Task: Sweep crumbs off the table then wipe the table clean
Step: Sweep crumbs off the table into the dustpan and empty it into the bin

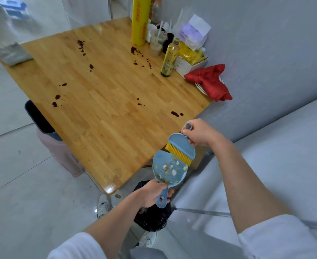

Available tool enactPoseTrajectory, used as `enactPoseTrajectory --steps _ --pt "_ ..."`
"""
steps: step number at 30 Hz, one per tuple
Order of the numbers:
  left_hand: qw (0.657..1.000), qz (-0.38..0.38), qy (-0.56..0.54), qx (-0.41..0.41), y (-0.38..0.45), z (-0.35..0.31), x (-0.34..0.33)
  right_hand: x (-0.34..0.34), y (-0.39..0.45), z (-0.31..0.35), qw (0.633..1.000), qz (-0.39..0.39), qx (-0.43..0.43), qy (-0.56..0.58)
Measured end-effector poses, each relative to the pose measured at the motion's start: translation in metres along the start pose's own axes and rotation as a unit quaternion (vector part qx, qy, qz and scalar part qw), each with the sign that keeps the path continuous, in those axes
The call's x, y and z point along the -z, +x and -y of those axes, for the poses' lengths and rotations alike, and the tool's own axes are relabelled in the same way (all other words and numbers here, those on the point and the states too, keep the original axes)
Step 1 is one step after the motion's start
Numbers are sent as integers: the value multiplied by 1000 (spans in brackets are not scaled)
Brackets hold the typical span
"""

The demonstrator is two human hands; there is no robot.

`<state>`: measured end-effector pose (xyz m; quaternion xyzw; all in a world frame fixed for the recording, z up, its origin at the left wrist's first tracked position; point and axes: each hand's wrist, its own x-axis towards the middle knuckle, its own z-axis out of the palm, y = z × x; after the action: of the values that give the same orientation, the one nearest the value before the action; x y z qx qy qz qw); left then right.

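Wooden bench (105, 101), glossy butcher-block planks with a rounded near corner, carries dark red-brown sauce spots (81, 46); no loose crumbs visible on it. Grey folded cloth (12, 54) lies at the far left corner, well apart from both hands. Black-lined bin (151, 219) stands on the floor below the near corner. Round blue plastic dustpan (169, 170), off the bench edge and above the bin, holds pale crumbs (173, 168). Left hand (154, 193) grips its handle. Right hand (198, 132) grips the blue brush (182, 146); stiff yellow bristles touch the pan's upper rim. Likely step: emptying. Best to tilt the pan over the bin and flick bristles downward so nothing spills on the floor, then fetch the cloth for the stains.
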<state>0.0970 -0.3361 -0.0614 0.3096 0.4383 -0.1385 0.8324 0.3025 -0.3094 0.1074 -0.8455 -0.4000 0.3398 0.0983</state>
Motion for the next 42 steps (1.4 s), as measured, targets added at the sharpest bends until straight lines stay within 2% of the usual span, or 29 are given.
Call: enactPoseTrajectory --steps 7,9,12,19,22,24,27,30,32,34,38,42 --pt "993 19 -86 -78 -55 -64 43 -14 -23 63 984 -77 155 -51" --pt "992 43 -86 -76 -65 -85 66 -36 -25 73 973 -103 201 -48" --pt "994 54 -73 -60 -75 -109 100 -75 -19 78 972 -96 212 -38" --pt "995 75 -62 -4 -72 -143 186 -179 5 142 991 -34 120 -54" --pt "997 71 -2 39 -64 -153 214 -212 19 165 998 -32 56 -6" --pt "997 35 45 57 -59 -154 224 -224 21 172 999 -23 29 15" --pt "991 -14 119 62 -53 -148 232 -237 14 178 994 -61 -34 80" --pt "992 9 107 59 -49 -139 228 -243 2 180 966 -125 -113 194" --pt "993 30 94 66 -45 -132 224 -246 -3 178 948 -153 -153 232" --pt "993 51 86 71 -45 -125 220 -250 -9 177 933 -185 -189 242" --pt "988 35 130 71 -47 -116 213 -261 -19 169 899 -242 -261 255" --pt "983 39 167 71 -48 -109 214 -274 -28 163 888 -260 -257 279"
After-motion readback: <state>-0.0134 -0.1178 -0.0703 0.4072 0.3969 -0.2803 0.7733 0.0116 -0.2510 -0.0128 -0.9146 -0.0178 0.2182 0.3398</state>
